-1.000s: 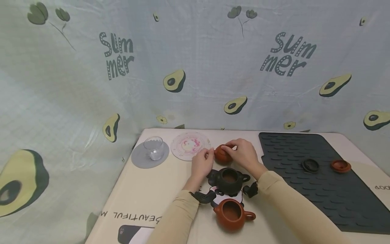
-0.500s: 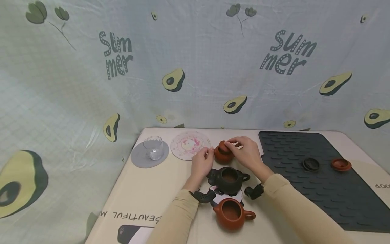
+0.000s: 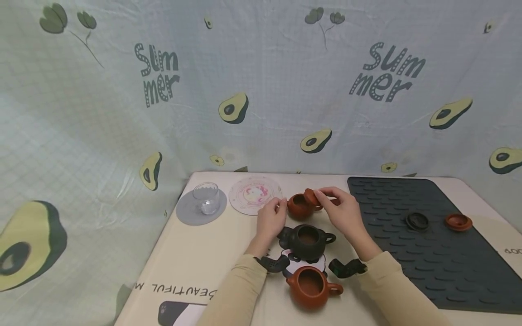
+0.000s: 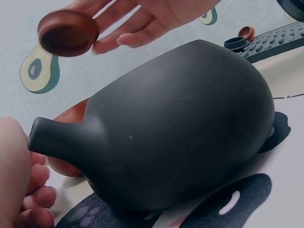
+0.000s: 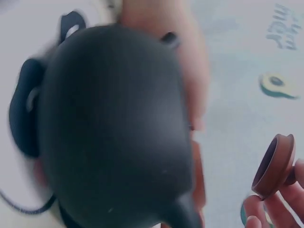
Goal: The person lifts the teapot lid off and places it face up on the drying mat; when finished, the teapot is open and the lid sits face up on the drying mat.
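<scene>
My right hand (image 3: 343, 215) pinches a reddish-brown teapot lid (image 3: 311, 197), tilted above the right side of the small clay teapot (image 3: 298, 212) at the back. In the right wrist view the lid (image 5: 275, 166) stands on edge between thumb and fingers. My left hand (image 3: 272, 221) holds that teapot at its spout with curled fingers, the teapot's mouth uncovered. A black teapot (image 3: 306, 251) without a lid stands just in front and fills much of both wrist views. Nearest me is another lidless reddish-brown teapot (image 3: 308, 299), its handle to the right.
On the ribbed dark mat (image 3: 408, 271) at the right lie a black lid (image 3: 417, 221) and a reddish-brown lid (image 3: 458, 222). Back left, a glass cup (image 3: 206, 199) stands on a grey round mat (image 3: 186, 216), beside a pink patterned round mat (image 3: 240, 199).
My right hand has lifted the lid off the back teapot and carried it to the right, tilting it and baring the mouth. The left hand has stayed at the spout.
</scene>
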Available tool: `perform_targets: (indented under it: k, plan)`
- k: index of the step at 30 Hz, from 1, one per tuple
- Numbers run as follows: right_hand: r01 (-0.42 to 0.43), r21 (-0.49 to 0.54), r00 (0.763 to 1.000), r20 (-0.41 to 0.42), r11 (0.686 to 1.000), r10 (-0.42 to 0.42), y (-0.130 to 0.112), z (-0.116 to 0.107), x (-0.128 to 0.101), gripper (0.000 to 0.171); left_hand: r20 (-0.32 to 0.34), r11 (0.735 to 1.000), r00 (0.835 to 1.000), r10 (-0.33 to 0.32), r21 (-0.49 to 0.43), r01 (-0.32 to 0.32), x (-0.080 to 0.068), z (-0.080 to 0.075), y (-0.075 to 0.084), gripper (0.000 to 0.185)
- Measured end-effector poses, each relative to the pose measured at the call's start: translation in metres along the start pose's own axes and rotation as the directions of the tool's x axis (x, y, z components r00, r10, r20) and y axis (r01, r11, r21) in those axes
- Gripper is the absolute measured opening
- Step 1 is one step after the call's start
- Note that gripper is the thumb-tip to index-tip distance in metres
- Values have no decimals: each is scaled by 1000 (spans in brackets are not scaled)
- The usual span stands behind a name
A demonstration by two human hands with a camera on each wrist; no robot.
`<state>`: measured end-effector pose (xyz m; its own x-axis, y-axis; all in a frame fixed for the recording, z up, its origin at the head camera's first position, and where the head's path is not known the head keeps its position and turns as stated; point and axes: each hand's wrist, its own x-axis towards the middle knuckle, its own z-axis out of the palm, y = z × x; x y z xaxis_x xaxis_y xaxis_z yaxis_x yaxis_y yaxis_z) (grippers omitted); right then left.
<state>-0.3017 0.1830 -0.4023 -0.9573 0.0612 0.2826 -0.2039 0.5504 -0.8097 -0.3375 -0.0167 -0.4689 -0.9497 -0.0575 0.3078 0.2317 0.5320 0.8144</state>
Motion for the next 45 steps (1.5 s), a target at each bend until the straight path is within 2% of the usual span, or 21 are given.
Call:
perform_targets:
  k: [5, 8, 11, 14, 18, 20, 21, 32, 39, 42, 45]
  plan:
    - [-115, 138, 992, -34, 984, 121, 4, -11, 1, 51, -6, 1000, 1000, 4, -1, -4, 0, 2, -1, 32]
    - [-205, 234, 976, -28, 950, 217, 3, -19, 0, 53, 1, 1000, 1000, -1, 1, 1, 0, 3, -1, 32]
    - [-262, 328, 962, 19, 908, 271, 0, -27, -2, 54, 8, 1000, 1000, 1, -1, -1, 0, 4, -1, 32]
    - [-292, 458, 956, 108, 840, 273, -4, -33, -5, 49, 14, 1000, 1000, 5, -7, -5, 1, 3, 1, 32]
    - [-349, 637, 937, 247, 687, 247, -7, -37, -8, 32, 21, 1000, 1000, 7, -4, -7, 0, 3, 1, 31]
    - [-374, 679, 927, 291, 631, 237, -6, -39, -9, 24, 23, 1000, 1000, 5, -3, -5, -1, 3, 1, 31]
    - [-383, 689, 923, 303, 615, 236, -6, -40, -9, 22, 24, 1000, 1000, 5, -2, -4, -1, 4, 1, 31]
    - [-424, 726, 906, 335, 541, 260, 0, -47, -4, 25, 4, 1000, 1000, 5, -1, -5, 0, 3, 0, 31]
    - [-455, 770, 890, 382, 448, 249, -2, -47, -2, 28, 0, 1000, 1000, 2, -4, -2, 0, 1, 0, 31]
    - [-439, 783, 898, 385, 440, 211, -1, -46, -1, 24, -4, 1000, 1000, 9, -9, -9, 0, 0, 0, 30]
    - [-422, 787, 906, 381, 450, 182, 0, -46, -1, 25, -8, 1000, 1000, 12, -11, -12, 0, 0, 0, 30]
